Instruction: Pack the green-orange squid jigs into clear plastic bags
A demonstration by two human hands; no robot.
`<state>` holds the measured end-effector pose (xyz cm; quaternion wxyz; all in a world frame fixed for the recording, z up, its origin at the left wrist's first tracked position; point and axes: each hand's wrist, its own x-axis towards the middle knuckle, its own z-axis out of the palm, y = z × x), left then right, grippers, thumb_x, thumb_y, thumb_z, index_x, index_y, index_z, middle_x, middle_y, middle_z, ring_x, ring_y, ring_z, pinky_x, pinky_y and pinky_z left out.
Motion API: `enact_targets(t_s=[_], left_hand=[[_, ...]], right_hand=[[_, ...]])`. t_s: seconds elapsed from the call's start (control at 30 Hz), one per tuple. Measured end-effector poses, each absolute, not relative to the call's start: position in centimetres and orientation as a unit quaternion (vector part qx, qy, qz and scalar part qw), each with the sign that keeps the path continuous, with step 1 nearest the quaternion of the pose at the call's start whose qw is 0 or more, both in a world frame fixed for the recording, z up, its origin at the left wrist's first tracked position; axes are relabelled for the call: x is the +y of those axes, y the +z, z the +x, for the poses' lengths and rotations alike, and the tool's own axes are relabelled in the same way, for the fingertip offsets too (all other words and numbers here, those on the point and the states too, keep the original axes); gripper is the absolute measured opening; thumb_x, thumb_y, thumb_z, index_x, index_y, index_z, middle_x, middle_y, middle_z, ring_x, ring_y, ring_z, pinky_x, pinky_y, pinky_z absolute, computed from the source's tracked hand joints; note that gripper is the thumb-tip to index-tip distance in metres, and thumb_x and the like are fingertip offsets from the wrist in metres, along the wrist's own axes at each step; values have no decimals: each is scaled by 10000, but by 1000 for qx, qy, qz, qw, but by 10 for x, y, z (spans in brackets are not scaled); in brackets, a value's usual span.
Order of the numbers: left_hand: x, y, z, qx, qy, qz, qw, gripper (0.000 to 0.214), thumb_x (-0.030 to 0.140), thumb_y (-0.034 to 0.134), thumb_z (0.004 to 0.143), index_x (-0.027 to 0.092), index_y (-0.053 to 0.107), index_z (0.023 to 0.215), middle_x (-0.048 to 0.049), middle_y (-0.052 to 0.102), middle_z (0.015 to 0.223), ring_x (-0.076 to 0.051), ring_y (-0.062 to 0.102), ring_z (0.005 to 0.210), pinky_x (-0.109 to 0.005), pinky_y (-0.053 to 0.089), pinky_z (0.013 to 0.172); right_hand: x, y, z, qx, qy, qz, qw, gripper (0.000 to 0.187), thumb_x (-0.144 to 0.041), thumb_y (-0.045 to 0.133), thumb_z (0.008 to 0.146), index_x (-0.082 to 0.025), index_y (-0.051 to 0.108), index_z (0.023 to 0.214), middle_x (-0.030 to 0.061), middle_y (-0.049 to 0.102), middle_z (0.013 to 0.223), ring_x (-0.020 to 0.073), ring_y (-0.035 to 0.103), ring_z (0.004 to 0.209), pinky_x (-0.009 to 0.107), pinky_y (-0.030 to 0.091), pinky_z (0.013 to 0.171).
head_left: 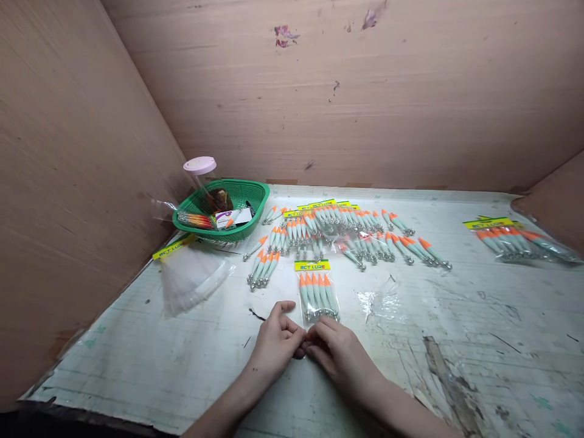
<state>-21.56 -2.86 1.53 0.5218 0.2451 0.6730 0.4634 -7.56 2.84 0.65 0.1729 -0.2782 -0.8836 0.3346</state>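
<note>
A clear plastic bag of squid jigs (pixel 316 293), pale green with orange tips, lies flat before me under a yellow "BCT LURE" header card (pixel 312 266). At the bag's lower end, my left hand (pixel 281 331) pinches the plastic between thumb and fingers, its index finger raised. Beside it, my right hand (pixel 335 347) also closes its fingertips on that same end, and the two hands nearly touch. Beyond the bag, several loose squid jigs (pixel 264 267) and more filled packs (pixel 323 216) spread across the table.
A green basket (pixel 255 228) at the back left holds a lidded jar (pixel 201 167) and other items. Empty header-card bags (pixel 191 280) are fanned out at left. Filled packs (pixel 506 240) lie at far right. Wooden panels (pixel 347 97) enclose the table (pixel 219 347).
</note>
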Motion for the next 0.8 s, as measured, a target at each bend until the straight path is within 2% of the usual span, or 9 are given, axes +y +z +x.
enact_targets(t_s=[0.13,0.23,0.37,0.43,0.5,0.57,0.63,0.7,0.8], left_hand=[[-30,16,-215,673,470,246,515,494,103,590,662,151,365,1099,88,550,554,-114,574,470,-234,489,488],[-30,15,-212,684,471,264,491,464,102,578,671,167,362,1076,98,533,549,-127,600,475,-229,485,490],[-36,13,-211,695,442,299,482,378,109,514,723,178,372,1067,91,500,586,-139,636,505,-227,496,502],[-43,13,-219,694,408,384,452,322,127,448,780,170,402,1096,31,542,700,-133,637,539,-241,509,506],[-49,15,-231,689,365,537,321,338,109,401,805,171,448,1135,-51,569,869,-126,619,572,-266,516,511],[-49,17,-245,631,316,699,113,396,48,399,787,178,501,1146,-112,577,1000,-152,616,669,-303,531,568],[-41,19,-255,493,280,822,-55,372,13,425,791,172,556,1101,-122,615,1032,-189,612,813,-342,537,691],[-27,20,-260,347,260,891,-137,235,36,496,811,154,602,985,-88,658,949,-171,598,807,-314,519,728],[-13,19,-259,264,261,916,-154,142,42,518,820,151,605,800,-45,668,799,-143,583,723,-274,497,697]], right_hand=[[26,11,-80,-874,364,-276,168,151,-72,498,770,-191,481,680,23,567,736,154,540,690,257,440,610],[29,19,-61,-859,405,-267,162,137,-173,478,829,-195,475,694,11,547,712,139,528,660,240,440,592],[62,17,14,-698,496,-451,251,268,-417,382,910,-195,528,870,2,522,648,135,513,547,240,433,493],[85,15,58,-694,366,-555,277,303,-452,442,858,-177,572,870,37,550,634,166,517,519,278,434,463],[102,14,86,-722,201,-600,279,270,-397,474,825,-166,613,831,104,579,699,234,561,623,348,465,530],[105,16,86,-788,54,-542,286,257,-296,454,833,-143,635,933,162,601,846,290,575,796,413,483,644],[97,17,61,-889,-36,-362,279,311,-188,413,860,-139,593,1109,170,606,998,287,555,941,424,489,737],[85,17,24,-957,-39,-134,254,362,-107,367,887,-161,540,1200,133,624,1043,238,555,970,379,502,768],[73,18,-18,-970,37,-2,240,323,-92,307,927,-117,554,1134,105,648,884,183,570,803,320,516,731]])
